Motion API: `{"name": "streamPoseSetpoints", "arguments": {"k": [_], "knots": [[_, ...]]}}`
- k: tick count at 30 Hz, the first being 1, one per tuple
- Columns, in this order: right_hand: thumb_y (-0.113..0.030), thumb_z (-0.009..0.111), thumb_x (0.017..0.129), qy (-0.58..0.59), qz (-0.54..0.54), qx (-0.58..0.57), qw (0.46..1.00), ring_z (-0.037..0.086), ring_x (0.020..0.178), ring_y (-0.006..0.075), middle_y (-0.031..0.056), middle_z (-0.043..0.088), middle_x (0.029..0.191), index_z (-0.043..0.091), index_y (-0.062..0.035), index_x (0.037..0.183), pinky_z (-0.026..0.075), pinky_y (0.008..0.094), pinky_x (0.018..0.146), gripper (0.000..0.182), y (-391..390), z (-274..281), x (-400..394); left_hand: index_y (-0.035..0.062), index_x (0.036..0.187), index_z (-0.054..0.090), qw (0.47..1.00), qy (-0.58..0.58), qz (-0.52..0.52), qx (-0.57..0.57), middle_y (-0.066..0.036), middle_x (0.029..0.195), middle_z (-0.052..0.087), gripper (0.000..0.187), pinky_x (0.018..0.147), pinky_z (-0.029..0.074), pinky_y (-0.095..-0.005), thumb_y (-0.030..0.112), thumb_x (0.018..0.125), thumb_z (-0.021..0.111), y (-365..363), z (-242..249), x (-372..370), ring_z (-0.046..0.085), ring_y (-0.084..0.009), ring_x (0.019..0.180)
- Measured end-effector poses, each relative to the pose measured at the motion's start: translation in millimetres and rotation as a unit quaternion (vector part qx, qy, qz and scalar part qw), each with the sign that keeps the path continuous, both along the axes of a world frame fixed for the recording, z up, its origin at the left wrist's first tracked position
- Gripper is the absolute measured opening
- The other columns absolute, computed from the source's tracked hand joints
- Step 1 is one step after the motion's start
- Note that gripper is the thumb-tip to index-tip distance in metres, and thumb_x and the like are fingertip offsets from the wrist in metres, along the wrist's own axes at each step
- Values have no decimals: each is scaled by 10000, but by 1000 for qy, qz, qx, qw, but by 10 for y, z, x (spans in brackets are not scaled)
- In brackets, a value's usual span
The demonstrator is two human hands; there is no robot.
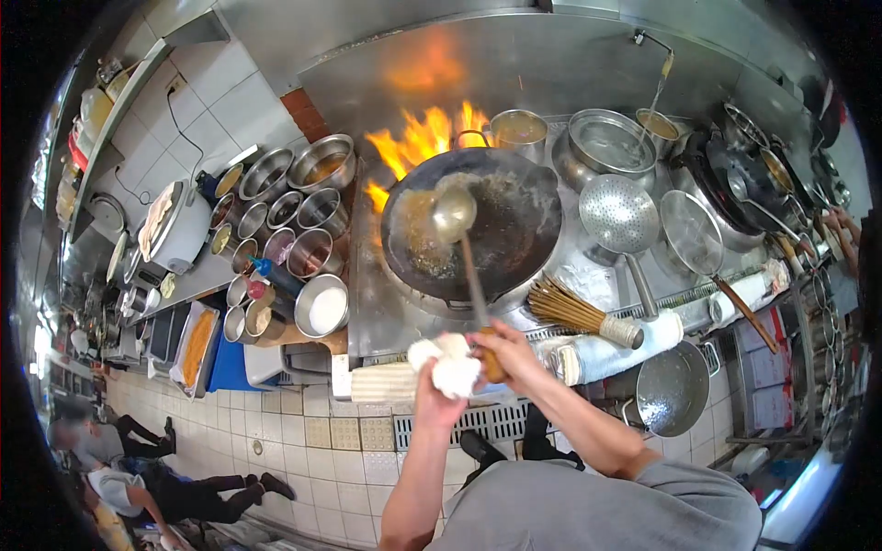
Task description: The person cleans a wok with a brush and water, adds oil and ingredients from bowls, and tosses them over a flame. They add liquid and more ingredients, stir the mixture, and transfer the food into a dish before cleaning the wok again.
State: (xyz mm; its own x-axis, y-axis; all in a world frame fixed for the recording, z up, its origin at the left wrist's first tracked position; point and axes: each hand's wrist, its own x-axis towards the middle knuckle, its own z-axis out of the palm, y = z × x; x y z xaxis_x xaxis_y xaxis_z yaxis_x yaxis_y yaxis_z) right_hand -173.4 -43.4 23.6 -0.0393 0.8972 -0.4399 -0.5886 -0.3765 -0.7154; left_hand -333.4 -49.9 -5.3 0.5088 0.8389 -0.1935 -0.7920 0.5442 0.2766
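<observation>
A large black wok (524, 230) with bubbling liquid sits on the stove, and flames (418, 142) rise behind its left side. The bowl of a metal ladle (454, 213) is over the wok's upper middle. My right hand (511, 356) is closed around the ladle's wooden handle, in front of the stove's edge. Close beside it, my left hand (437, 400) grips a bunched white cloth (452, 365), which hides part of the fingers. Both hands are close together below the wok.
Metal pots of ingredients (322, 308) crowd the left counter. Right of the wok lie a bamboo brush (574, 310), a perforated strainer (619, 216) and a water-filled pot (614, 144). Two people (156, 487) are at lower left. A person's hand (838, 223) shows at far right.
</observation>
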Motion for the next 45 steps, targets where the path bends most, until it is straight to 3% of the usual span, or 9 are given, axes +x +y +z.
{"name": "streamPoseSetpoints", "arguments": {"k": [6,8,10,13,14,16,20,26,45], "knots": [[-211,639,815,-371,-71,185,907,601,692,190,105,644,864,658,-20,982,504,331,600,254,-390,-336,907,110,1250,479,996,-90,19,-8,-98,1194,557,559,923,406,-525,305,749,633,264,335,-68,492,-324,1119],[-261,669,745,-852,-87,63,512,606,753,297,188,637,848,633,-63,1048,481,378,650,363,-574,-262,1570,107,1249,475,992,112,27,46,-112,1162,570,572,888,438,-476,255,722,641,336,463,-154,529,-314,1062],[-292,692,700,-916,27,65,396,601,664,307,177,637,766,614,-50,1072,477,396,604,451,-767,-296,2024,103,1248,472,945,309,37,99,-127,1130,584,589,853,470,-428,206,696,649,352,596,-206,565,-305,1006],[-308,698,688,-823,163,77,539,598,583,255,132,617,671,607,-1,1033,470,368,521,471,-744,-466,2363,61,1261,441,532,735,-159,388,-130,982,613,693,788,475,-303,66,606,666,273,839,-141,597,-220,900],[-308,698,688,-822,166,76,540,598,583,255,132,617,671,607,-1,1033,470,368,521,471,-733,-467,2412,61,1261,441,533,736,-161,386,-130,982,613,693,788,475,-303,66,606,666,254,809,-128,597,-220,900],[-296,683,705,-517,198,-116,825,612,594,199,89,587,630,607,17,983,468,336,473,426,-701,-425,2462,62,1255,442,645,661,-154,351,-74,985,589,690,748,498,-314,-11,601,652,254,749,-127,595,-200,863],[-122,595,787,-154,-42,-109,981,603,571,180,135,585,918,458,29,1205,508,282,436,466,-1185,121,2032,87,1211,466,986,163,-27,35,-118,1076,561,493,609,477,-359,153,730,552,252,559,-215,551,-260,804],[-292,618,806,-795,35,162,583,632,750,343,200,633,895,491,-169,1257,500,435,679,484,88,660,1418,101,1200,460,997,37,-1,-65,-113,1125,538,457,575,463,-359,207,766,551,261,627,-176,532,-284,811],[-265,607,747,-824,105,219,512,648,715,299,122,662,766,655,-187,1011,514,413,625,279,1408,459,1320,27,1226,411,974,224,-29,-4,-173,1075,599,506,656,549,-381,146,753,546,404,642,-240,636,-282,799]]}}
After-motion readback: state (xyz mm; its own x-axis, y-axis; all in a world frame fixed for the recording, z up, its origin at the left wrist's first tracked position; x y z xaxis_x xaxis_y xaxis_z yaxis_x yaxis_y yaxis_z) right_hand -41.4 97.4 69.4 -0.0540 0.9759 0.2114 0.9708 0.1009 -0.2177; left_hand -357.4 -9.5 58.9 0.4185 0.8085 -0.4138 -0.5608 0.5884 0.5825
